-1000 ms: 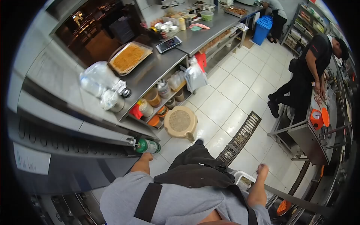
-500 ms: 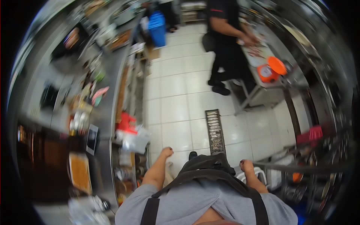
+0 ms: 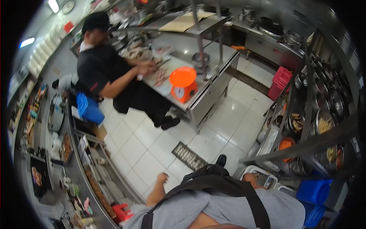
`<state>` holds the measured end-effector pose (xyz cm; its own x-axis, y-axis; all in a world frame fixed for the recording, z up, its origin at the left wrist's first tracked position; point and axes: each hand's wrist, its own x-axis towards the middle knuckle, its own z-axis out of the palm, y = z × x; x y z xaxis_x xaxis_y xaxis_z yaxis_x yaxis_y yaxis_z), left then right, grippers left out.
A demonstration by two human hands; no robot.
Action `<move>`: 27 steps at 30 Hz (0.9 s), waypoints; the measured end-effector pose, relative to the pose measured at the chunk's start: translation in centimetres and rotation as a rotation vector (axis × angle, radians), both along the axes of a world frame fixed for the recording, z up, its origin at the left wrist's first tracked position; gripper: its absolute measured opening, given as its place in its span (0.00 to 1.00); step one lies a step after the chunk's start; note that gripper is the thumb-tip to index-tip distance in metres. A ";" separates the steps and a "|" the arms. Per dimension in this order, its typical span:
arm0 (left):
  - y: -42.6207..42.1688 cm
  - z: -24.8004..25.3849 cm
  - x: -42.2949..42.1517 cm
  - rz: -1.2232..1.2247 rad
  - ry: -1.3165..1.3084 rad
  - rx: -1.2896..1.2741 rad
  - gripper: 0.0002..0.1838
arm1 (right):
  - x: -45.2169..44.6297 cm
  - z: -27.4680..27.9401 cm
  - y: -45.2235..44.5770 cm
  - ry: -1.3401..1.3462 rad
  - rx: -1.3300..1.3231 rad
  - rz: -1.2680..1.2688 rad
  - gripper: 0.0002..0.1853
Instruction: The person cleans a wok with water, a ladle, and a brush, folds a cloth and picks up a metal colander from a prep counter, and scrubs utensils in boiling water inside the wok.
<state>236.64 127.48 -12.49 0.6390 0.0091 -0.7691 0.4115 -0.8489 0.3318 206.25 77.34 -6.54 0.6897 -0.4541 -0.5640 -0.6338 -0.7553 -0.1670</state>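
Near the floor drain [image 3: 189,155], the left hand [image 3: 163,178] hangs loosely curled, seemingly empty, while right of the drain the right hand [image 3: 251,178], its grip impossible to tell, is beside a white tub [image 3: 255,167], probably light, stiff plastic best held by its rim.

White-rimmed tub [image 3: 273,180], open-topped, near right hand [image 3: 250,177].

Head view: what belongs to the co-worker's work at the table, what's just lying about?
Likely in the job:
pink pieces, by the co-worker's hands
white board, under the pieces
orange scale, beside them; whether in use, can't tell

Just about:
blue bin
pink bin
drain grate
white tub, near the wearer's right hand
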 end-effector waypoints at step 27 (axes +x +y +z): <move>-77.1 0.8 36.2 -0.911 0.148 -0.349 0.25 | 20.3 3.9 -35.5 -0.259 -0.151 -0.585 0.11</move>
